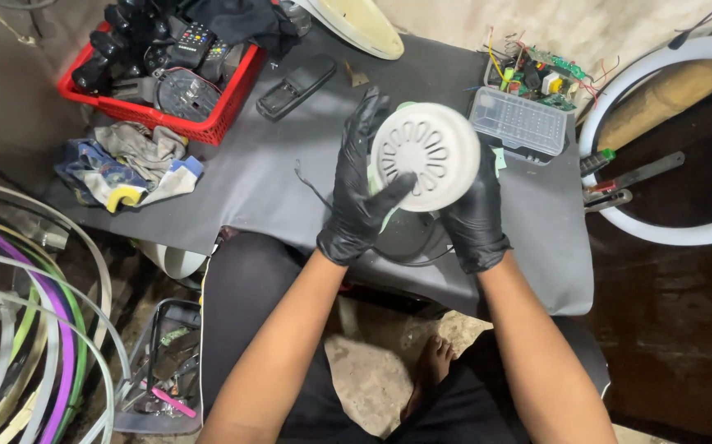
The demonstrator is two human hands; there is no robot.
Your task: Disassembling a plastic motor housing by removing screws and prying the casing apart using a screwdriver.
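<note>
The person's bare arms come up from the bottom, with a bare foot [431, 370] on the dirt floor between the knees. Ahead lies a dark gray mat, the surface [257, 177]. A big white ring [668, 140] sits at the right. A red basket [158, 74] full of black remotes sits at the far left, with a bundle of rags [126, 164] near it. A clear plastic box [520, 123] lies just right of the hands, with circuit boards [541, 74] behind it. A black remote [294, 85] lies alone near the basket.

Both hands wear black gloves and hold a round white slotted cover [426, 156] up above the surface. The left hand [360, 193] grips its left edge, thumb pressed on the front. The right hand [475, 210] cups its right side from behind, its fingers mostly hidden.
</note>
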